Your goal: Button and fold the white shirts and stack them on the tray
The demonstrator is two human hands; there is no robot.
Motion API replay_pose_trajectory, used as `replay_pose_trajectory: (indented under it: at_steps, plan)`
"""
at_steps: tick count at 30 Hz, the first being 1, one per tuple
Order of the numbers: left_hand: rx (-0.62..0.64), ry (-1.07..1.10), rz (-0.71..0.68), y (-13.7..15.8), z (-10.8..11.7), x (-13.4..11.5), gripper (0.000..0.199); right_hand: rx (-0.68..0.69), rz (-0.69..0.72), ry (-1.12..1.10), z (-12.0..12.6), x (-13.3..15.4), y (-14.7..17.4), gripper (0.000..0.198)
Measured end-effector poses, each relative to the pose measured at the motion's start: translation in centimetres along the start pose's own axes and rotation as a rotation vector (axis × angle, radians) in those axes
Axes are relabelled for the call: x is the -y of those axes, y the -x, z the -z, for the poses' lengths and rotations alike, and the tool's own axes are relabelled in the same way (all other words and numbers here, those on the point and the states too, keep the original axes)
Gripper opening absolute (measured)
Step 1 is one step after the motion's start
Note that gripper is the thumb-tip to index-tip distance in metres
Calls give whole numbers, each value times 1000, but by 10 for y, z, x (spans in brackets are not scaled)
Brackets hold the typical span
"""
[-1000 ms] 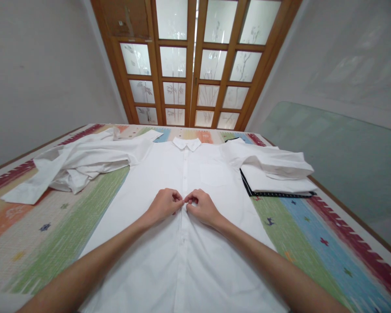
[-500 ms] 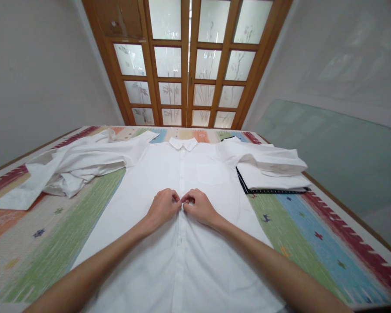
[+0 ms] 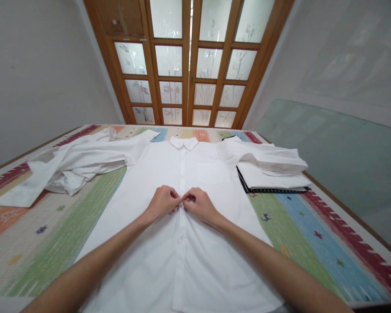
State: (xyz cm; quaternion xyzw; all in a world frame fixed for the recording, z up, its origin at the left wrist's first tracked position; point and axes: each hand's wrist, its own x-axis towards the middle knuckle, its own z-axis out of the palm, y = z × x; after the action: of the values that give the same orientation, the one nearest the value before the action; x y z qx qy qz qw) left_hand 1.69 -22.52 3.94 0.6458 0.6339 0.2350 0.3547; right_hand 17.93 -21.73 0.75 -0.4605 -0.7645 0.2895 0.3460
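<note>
While white shirt lies spread, collar away from you, on striped cover, left hand and right hand meet at placket, fingers pinched on it, exact grip hidden. Pinch lightly, hold front edges level, let placket lie untwisted below.

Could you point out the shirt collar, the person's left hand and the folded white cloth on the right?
Shirt collar [image 3: 184,142]: head view, near its middle.
Left hand [image 3: 164,201]: head view, back of the hand.
Folded white cloth [image 3: 256,180]: head view, its upper surface.
</note>
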Motion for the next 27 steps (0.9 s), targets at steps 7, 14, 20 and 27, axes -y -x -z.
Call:
replay_pose_trajectory:
  at_steps: [7,14,20,27]
  plan:
    - [28,195,69,-3,-4,7,13,-13,1,22,0,-3,0,13]
    - [-128,-161,-154,-2,3,5,5,-20,26,18,-3,-6,0,14]
    - [48,-10,34,1,3,4,11,-31,29,23,-3,-5,1,14]
    - [65,156,118,-1,7,3,9,-24,17,-3,-2,-5,0,14]
